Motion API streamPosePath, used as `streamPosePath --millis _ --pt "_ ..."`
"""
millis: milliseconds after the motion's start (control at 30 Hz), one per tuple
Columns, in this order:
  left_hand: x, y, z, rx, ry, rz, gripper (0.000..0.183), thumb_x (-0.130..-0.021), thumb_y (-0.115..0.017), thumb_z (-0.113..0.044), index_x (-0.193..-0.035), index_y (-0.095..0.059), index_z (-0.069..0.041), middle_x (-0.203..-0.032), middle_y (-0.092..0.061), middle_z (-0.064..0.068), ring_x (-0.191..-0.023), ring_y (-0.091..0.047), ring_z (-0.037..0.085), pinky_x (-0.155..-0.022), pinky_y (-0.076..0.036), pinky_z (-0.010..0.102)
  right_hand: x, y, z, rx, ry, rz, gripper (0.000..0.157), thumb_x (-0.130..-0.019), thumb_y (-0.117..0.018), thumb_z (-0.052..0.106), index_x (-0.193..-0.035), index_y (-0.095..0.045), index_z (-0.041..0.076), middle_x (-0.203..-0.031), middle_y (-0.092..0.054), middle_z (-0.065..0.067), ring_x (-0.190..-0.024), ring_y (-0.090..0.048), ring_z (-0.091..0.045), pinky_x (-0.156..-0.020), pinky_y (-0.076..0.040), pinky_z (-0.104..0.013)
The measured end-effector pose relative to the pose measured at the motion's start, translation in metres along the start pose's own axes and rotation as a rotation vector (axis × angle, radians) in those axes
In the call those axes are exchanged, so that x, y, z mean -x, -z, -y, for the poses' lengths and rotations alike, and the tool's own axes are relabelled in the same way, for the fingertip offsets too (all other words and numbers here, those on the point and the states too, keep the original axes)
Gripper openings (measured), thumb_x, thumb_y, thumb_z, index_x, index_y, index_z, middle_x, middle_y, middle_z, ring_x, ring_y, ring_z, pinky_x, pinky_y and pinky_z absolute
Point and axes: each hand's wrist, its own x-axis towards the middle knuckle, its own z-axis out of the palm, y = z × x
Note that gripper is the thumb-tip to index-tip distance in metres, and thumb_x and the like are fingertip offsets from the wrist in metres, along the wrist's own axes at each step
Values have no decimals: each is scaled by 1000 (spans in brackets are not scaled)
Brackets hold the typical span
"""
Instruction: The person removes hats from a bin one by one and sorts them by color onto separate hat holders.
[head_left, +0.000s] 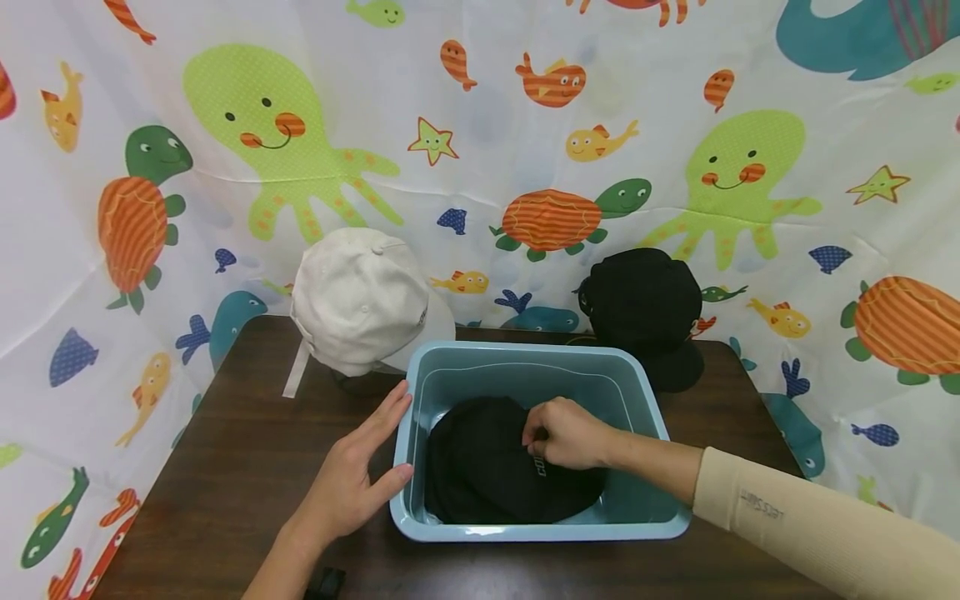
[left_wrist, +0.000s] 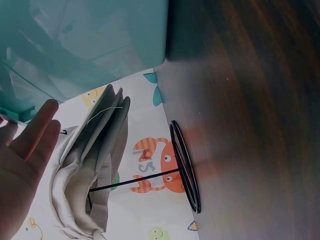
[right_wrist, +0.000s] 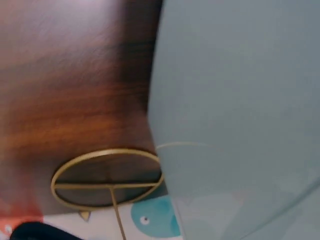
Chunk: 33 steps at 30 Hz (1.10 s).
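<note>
A black cap (head_left: 480, 467) with pale lettering lies inside a blue plastic bin (head_left: 525, 532). My right hand (head_left: 573, 433) reaches over the bin's right side and pinches the cap near its lettering with curled fingers. The fingertips are partly hidden, and the hand does not show in the right wrist view, where the bin's outer wall (right_wrist: 240, 100) fills the right side. Against the bin's left rim, my left hand (head_left: 348, 483) rests with its fingers extended and thumb spread. The left wrist view shows this hand (left_wrist: 22, 165) beside the bin (left_wrist: 100, 45).
Behind the bin at left, a white cap (head_left: 360, 292) hangs on a black wire stand (left_wrist: 185, 167). Another black cap (head_left: 641, 296) sits at back right, by a gold wire stand (right_wrist: 107, 151). A sea-animal curtain (head_left: 480, 108) hangs behind the dark wooden table (head_left: 225, 492).
</note>
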Motion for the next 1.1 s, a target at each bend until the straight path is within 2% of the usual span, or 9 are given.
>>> streamPosePath --millis 200,400,600,767,1100 --pt "-1 0 -1 4 22 8 77 -90 -71 -14 -162 -41 -11 -168 -35 8 -152 -39 19 -116 -32 25 6 10 4 -37 -25 -42 14 -90 -74 0 -85 -76 12 -84 -69 11 -75 -59 -5 -71 -54 -28" --pt "-1 0 -1 -4 12 2 78 -89 -71 -12 -161 -41 -11 -168 -36 8 -151 -40 19 -115 -32 25 12 19 8 -50 -54 -82 12 -91 -74 2 -88 -76 13 -85 -70 11 -77 -59 -6 -73 -54 -29" --pt "-1 -1 0 -7 2 -8 77 -89 -71 -12 -161 -42 -10 -168 -36 9 -151 -40 18 -115 -32 24 17 30 14 -50 -45 -111 12 -92 -73 2 -91 -76 13 -87 -70 10 -74 -57 -5 -67 -52 -28" --pt "0 -2 1 0 -2 -9 78 -89 -72 -11 -161 -42 -9 -168 -36 9 -151 -40 18 -115 -32 24 21 38 19 -92 -32 -134 12 -92 -73 2 -91 -75 13 -86 -70 10 -71 -56 -5 -64 -50 -28" --pt "1 -1 -1 -1 16 -5 77 -91 -71 -15 -162 -41 -11 -168 -35 7 -152 -39 18 -115 -32 25 30 48 25 -155 -30 -178 14 -93 -72 1 -92 -76 15 -90 -69 8 -77 -61 -8 -70 -55 -28"
